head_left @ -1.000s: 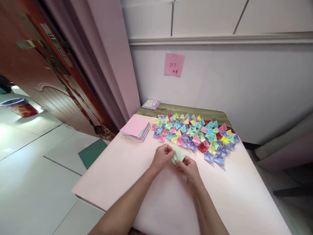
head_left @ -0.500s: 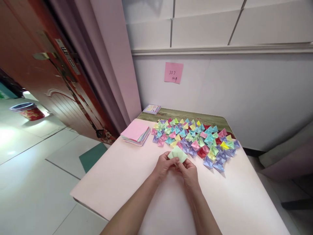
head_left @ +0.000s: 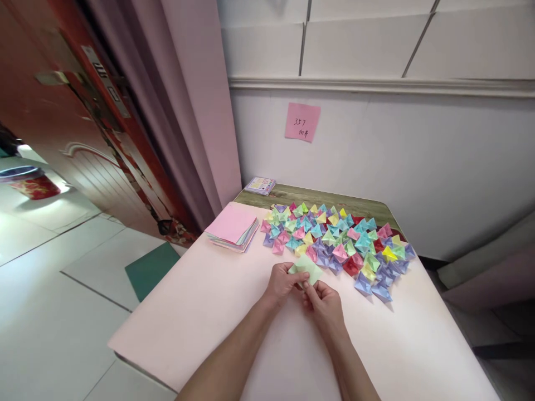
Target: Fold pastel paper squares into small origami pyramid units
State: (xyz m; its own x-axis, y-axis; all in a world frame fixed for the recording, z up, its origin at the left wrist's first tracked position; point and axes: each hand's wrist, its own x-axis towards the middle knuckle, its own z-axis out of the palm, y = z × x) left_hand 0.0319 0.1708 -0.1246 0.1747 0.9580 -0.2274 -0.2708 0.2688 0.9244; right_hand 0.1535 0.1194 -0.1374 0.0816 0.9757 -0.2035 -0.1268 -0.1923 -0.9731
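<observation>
A light green folded paper point(head_left: 308, 268) is pinched between both my hands above the pink table cover point(head_left: 209, 312). My left hand point(head_left: 283, 283) grips its left side with closed fingers. My right hand point(head_left: 323, 298) holds its lower right edge between thumb and fingers. Just beyond the paper lies a spread of several small folded paper shapes point(head_left: 338, 242) in pink, blue, green, yellow, purple and red. The nearest of them sit a little past my fingertips.
A stack of coloured square paper point(head_left: 232, 226) with a pink sheet on top lies at the table's left. A small paper packet point(head_left: 259, 185) rests on the bare wooden strip by the wall. A pink note point(head_left: 301, 122) hangs on the wall. A door and curtain stand left.
The green paper has been turned and flattened between my fingers, with both hands staying close together. The camera view has shifted slightly.
</observation>
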